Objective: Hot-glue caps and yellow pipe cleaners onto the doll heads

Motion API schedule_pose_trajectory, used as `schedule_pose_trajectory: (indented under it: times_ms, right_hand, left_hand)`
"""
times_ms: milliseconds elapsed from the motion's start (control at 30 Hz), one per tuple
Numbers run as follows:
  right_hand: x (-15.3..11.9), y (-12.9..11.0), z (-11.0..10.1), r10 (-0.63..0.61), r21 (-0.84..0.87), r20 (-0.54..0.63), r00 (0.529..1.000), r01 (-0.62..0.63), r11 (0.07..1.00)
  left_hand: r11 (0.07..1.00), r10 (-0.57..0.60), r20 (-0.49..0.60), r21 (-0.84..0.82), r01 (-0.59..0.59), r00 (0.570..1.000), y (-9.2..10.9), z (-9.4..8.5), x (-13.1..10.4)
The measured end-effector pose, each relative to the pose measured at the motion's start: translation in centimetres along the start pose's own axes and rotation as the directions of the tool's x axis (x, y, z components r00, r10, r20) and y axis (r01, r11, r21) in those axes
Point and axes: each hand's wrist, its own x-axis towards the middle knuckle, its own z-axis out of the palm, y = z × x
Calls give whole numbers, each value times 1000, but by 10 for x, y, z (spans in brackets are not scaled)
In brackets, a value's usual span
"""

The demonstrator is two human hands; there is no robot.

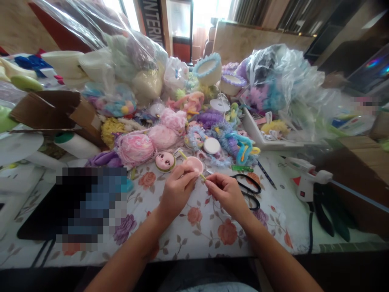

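My left hand [176, 185] is closed on a shallow round pink piece [196, 163], its fingers and thumb pinching the near edge. A narrow yellow-green strip [202, 177] runs from beside that piece to my right hand [224, 191], whose thumb and fingertips pinch its end. How the strip joins the pink piece is hidden by my left fingers. Just beyond my left hand lies a round doll face [165, 161] with a greenish rim. Black-handled scissors [254, 202] lie beside my right hand, partly behind it.
Balls of pink yarn [135, 148], fuzzy trims and plastic bags crowd the back. A green object [242, 168] and a pencil [267, 174] lie to the right. Farther right stands a white glue gun [306, 182]. A dark tablet-like panel [39, 215], partly pixelated, and a cardboard box [54, 117] are left.
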Motion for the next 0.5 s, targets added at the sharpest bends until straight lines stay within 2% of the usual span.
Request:
schedule_pose_trajectory:
  times_ms: [167,267,500]
  right_hand:
    - [2,2,0,-2,54,29,1000,0,999]
    - [4,3,0,10,83,41,999,-13,996]
    - [2,1,-8,35,66,47,998,-38,997]
  left_hand:
    - [973,-172,16,-151,173,985,4,-5,4]
    - [961,-212,53,-172,218,976,2,-5,5]
    - [999,-29,108,-26,32,994,-6,0,1]
